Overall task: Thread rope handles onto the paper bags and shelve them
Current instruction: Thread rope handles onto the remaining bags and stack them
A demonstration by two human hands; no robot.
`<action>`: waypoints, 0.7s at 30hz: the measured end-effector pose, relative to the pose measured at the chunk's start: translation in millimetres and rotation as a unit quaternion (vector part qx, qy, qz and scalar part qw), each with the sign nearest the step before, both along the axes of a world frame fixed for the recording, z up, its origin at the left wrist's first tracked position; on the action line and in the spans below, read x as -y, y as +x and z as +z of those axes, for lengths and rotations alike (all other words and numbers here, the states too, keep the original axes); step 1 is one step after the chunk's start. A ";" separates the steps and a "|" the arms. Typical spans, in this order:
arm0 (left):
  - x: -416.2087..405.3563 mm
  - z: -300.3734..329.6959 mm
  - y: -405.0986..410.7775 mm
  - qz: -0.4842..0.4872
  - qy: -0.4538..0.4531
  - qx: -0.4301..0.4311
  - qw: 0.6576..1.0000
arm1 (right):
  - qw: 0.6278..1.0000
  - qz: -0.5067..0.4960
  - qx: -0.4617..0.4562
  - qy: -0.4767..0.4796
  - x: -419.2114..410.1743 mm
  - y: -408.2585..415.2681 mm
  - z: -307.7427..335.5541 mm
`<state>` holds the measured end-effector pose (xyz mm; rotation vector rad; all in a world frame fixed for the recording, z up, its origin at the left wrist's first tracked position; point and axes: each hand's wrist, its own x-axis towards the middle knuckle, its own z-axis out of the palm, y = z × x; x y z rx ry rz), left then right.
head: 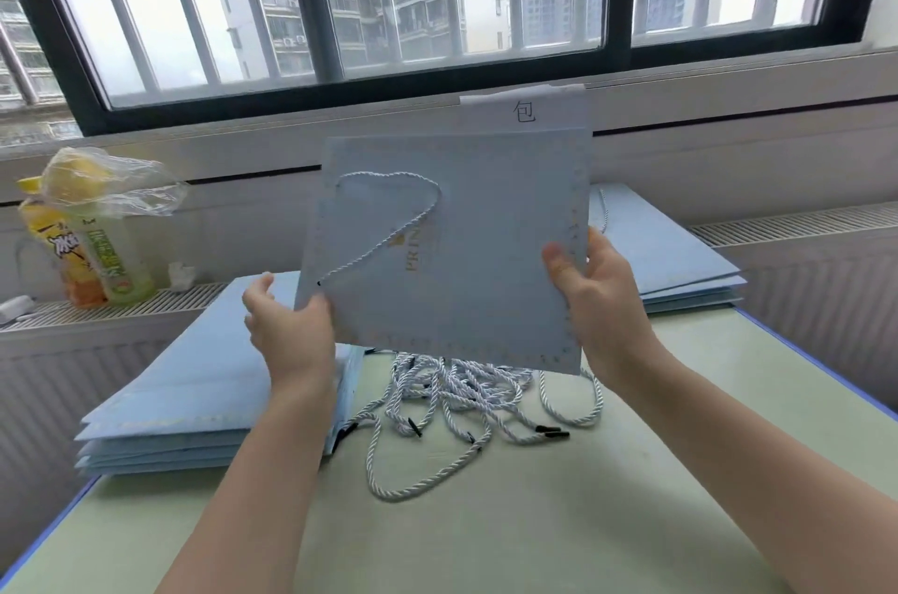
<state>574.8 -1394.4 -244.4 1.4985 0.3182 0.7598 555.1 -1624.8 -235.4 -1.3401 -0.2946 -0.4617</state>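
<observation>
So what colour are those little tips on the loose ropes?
Black, on white twisted rope handles; the tips show best in the head view.

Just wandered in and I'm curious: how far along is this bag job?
One white rope handle is threaded on the flat pale blue paper bag held by left hand and right hand. Loose white ropes and the left bag stack remain.

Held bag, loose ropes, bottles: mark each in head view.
held bag [486, 253], head view, middle of its blue face.
loose ropes [457, 392], head view, centre of the tangle on the table.
bottles [104, 263], head view, green label of the front bottle.
</observation>
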 end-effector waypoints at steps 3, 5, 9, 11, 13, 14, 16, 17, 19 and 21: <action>13.7 5.8 -10.4 -0.105 0.046 0.035 0.993 | 0.986 -0.073 0.140 -0.056 -2.6 -5.5 1.5; 23.2 17.9 -19.9 -0.184 -0.055 0.055 0.980 | 0.954 -0.146 0.227 -0.128 -1.9 -7.2 0.3; 26.8 26.0 -20.0 -0.326 -0.214 0.083 0.917 | 0.842 -0.208 0.374 -0.328 -3.5 -10.4 -3.2; 28.6 25.8 -21.8 -0.388 -0.247 0.108 0.882 | 0.777 -0.212 0.408 -0.431 -4.8 -8.8 -10.9; 28.8 22.4 -22.8 -0.432 -0.264 0.111 0.855 | 0.747 -0.228 0.401 -0.479 -5.3 -7.8 -13.9; 27.9 20.9 -23.6 -0.445 -0.277 0.094 0.846 | 0.743 -0.231 0.394 -0.490 -4.6 -7.5 -13.8; 24.3 20.9 -25.8 -0.469 -0.303 0.050 0.828 | 0.733 -0.230 0.387 -0.510 -2.6 -6.4 -13.1; 24.0 21.5 -27.8 -0.473 -0.304 0.032 0.826 | 0.728 -0.224 0.388 -0.519 -1.2 -5.0 -13.4; 27.4 22.3 -32.4 -0.450 -0.264 -0.016 0.853 | 0.729 -0.196 0.383 -0.533 -0.2 -1.7 -16.1; 31.6 21.2 -31.7 -0.391 -0.243 -0.048 0.886 | 0.746 -0.191 0.342 -0.538 -1.6 1.3 -20.5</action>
